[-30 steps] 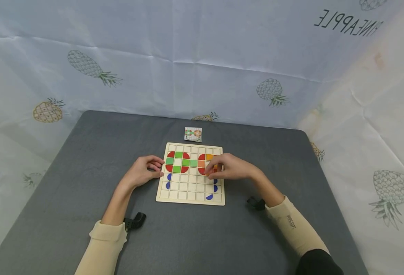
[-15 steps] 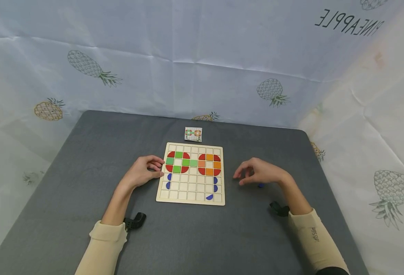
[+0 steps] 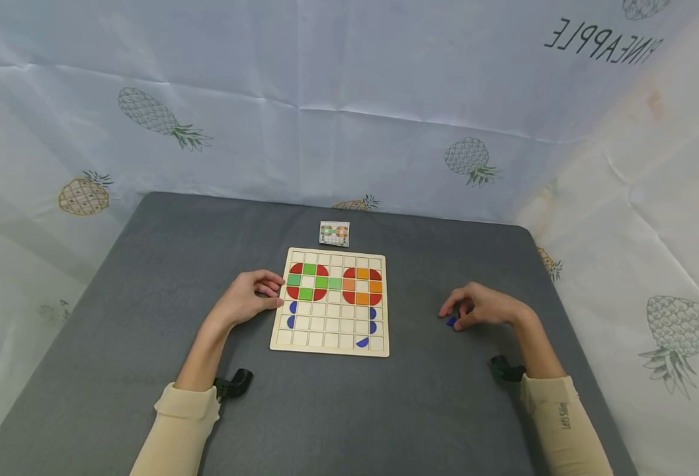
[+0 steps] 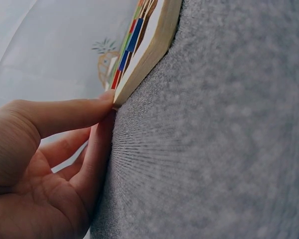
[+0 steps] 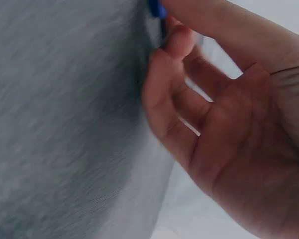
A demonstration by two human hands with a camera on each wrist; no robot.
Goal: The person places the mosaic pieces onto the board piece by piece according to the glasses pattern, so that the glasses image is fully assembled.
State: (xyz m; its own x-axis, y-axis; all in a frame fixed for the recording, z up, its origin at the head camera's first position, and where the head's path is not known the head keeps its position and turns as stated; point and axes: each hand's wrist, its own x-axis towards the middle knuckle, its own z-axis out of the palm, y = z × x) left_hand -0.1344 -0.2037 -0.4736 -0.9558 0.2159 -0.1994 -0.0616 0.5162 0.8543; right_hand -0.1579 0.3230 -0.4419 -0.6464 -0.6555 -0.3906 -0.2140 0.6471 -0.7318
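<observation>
A square wooden grid board [image 3: 325, 346] lies on the dark grey table, filled partly with flat coloured pieces. Red, green and orange pieces form two rounded rings joined by a green square [image 3: 334, 283]. Below the rings sit several blue half-circle pieces [image 3: 362, 342]. My left hand [image 3: 243, 297] rests at the board's left edge, thumb tip and fingertips touching it; the left wrist view shows the thumb [image 4: 74, 113] right at the rim. Right of the board, my right hand [image 3: 487, 305] pinches a small blue piece [image 3: 452, 321] close over the table, partly hidden by the fingers.
A small printed card [image 3: 334, 233] with a matching coloured pattern lies behind the board. Beyond the table [image 3: 206, 228] hangs a pale cloth [image 3: 337, 152] with pineapple prints, which also comes down along both sides.
My right hand has left the board's right ring, moved right across the table and closed its fingertips on a blue piece lying there. The left hand and board have stayed put.
</observation>
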